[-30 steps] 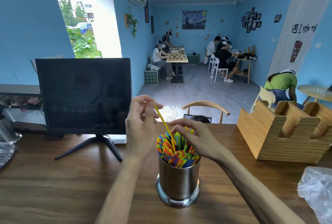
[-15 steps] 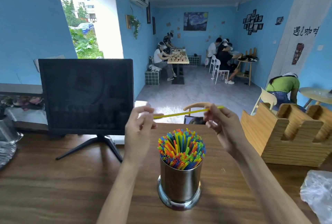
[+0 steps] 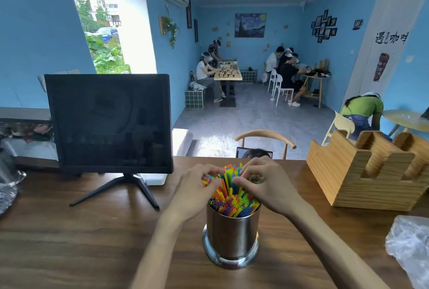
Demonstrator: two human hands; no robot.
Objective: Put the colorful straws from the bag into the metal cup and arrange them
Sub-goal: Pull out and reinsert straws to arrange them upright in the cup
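Both hands, left (image 3: 197, 192) and right (image 3: 267, 186), pinch straws (image 3: 232, 198) standing in the metal cup (image 3: 232, 235) on the near worktop (image 3: 69, 242); level tips gently, keeping your cup steady.

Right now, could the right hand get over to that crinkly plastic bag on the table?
Probably yes. The plastic bag lies on the right hand's side with bare table between, but that hand is busy fingering the straws.

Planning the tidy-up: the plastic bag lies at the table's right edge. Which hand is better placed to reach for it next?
Probably the right hand. Both hands are at the straws in the metal cup, but the plastic bag lies on the right hand's side; the left hand would have to cross over the cup.
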